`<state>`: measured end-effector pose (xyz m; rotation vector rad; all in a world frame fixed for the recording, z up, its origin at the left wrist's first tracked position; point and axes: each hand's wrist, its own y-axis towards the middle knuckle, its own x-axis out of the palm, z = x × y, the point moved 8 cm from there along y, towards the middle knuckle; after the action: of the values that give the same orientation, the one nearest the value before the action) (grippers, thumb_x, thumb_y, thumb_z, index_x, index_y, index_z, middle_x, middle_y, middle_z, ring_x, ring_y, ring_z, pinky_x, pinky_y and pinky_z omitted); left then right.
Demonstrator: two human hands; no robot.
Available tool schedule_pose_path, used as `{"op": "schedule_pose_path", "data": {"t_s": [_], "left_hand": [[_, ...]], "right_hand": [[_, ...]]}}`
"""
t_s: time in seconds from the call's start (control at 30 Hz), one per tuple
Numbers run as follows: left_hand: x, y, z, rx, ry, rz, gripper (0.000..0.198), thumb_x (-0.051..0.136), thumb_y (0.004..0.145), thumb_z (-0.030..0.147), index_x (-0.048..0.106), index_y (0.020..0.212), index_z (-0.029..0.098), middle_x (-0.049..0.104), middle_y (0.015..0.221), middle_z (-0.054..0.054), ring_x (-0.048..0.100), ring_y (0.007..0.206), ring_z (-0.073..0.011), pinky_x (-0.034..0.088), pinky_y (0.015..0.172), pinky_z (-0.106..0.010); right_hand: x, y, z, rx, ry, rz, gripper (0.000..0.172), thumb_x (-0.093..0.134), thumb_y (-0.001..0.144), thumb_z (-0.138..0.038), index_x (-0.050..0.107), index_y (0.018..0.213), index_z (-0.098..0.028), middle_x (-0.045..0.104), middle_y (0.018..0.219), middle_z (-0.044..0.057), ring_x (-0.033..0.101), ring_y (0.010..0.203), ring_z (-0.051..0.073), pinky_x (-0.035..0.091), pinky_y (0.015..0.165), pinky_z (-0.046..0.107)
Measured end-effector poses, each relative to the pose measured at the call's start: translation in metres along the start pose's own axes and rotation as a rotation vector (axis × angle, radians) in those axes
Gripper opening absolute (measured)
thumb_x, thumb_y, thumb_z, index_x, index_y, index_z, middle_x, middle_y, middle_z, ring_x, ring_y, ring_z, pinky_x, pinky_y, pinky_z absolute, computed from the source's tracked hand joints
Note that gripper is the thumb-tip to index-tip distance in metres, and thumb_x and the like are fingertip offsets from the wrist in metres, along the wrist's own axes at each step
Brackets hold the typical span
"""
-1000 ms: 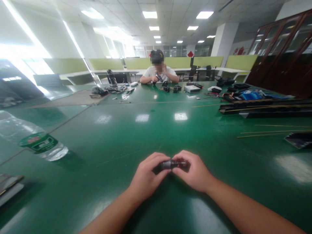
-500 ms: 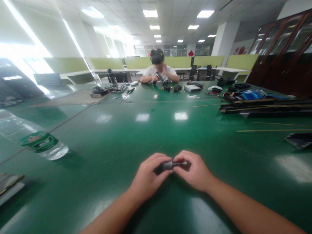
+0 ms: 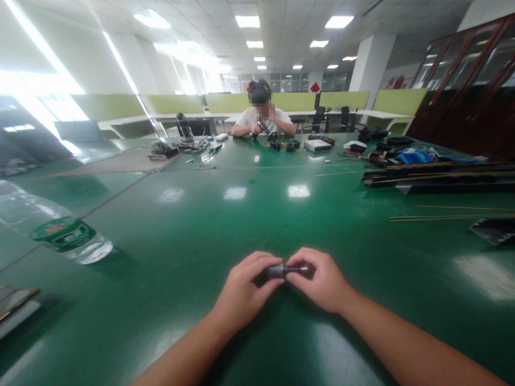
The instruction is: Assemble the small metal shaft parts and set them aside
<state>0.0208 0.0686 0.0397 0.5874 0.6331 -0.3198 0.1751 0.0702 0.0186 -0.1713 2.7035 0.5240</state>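
Over the green table (image 3: 193, 225), a small grey-black cylindrical part with a thin ribbed shaft (image 3: 277, 271) lies level between my two hands. My left hand (image 3: 247, 289) is closed around the thick body, thumb below and fingers above. The thin shaft, with a silver tip toward the right, runs between the thumb and fingers of my right hand (image 3: 319, 281). That hand is pinched on the shaft close to the body. My left palm and fingers hide the body's left end. What exactly the part is cannot be made out.
A clear water bottle (image 3: 74, 235) stands at the left, above a flat stack (image 3: 18, 305). Thin yellow rods (image 3: 442, 217) and black channels (image 3: 442, 179) lie at the right. Across the table sits a person (image 3: 263, 118) holding a dark tool, behind small black parts (image 3: 293, 145) and a white box (image 3: 317, 145).
Both hands keep their hold in nearly the same place. A little more of the thin shaft shows at the fingers of my right hand.
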Motion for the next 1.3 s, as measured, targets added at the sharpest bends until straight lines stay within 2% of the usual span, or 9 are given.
{"op": "schedule_pose_path", "data": {"t_s": [0.63,1.3], "left_hand": [[-0.007,0.001,-0.001,0.024,0.020,0.044,0.023,0.072,0.083,0.018,0.069,0.105,0.024,0.070,0.102,-0.002,0.064,0.095,-0.0149,0.052,0.085,-0.025],[-0.017,0.003,-0.016,-0.016,0.101,0.069,0.024,0.072,0.084,0.022,0.068,0.107,0.027,0.070,0.107,-0.001,0.064,0.101,-0.0164,0.051,0.093,-0.030]], "right_hand": [[-0.003,0.000,0.007,0.065,-0.026,0.039,0.005,0.073,0.075,-0.016,0.073,0.079,-0.018,0.070,0.076,0.002,0.062,0.068,0.016,0.046,0.062,0.025],[-0.014,0.003,0.015,0.096,-0.024,0.130,0.008,0.073,0.072,-0.016,0.074,0.079,-0.017,0.070,0.071,0.003,0.061,0.063,0.016,0.047,0.059,0.025]]}}
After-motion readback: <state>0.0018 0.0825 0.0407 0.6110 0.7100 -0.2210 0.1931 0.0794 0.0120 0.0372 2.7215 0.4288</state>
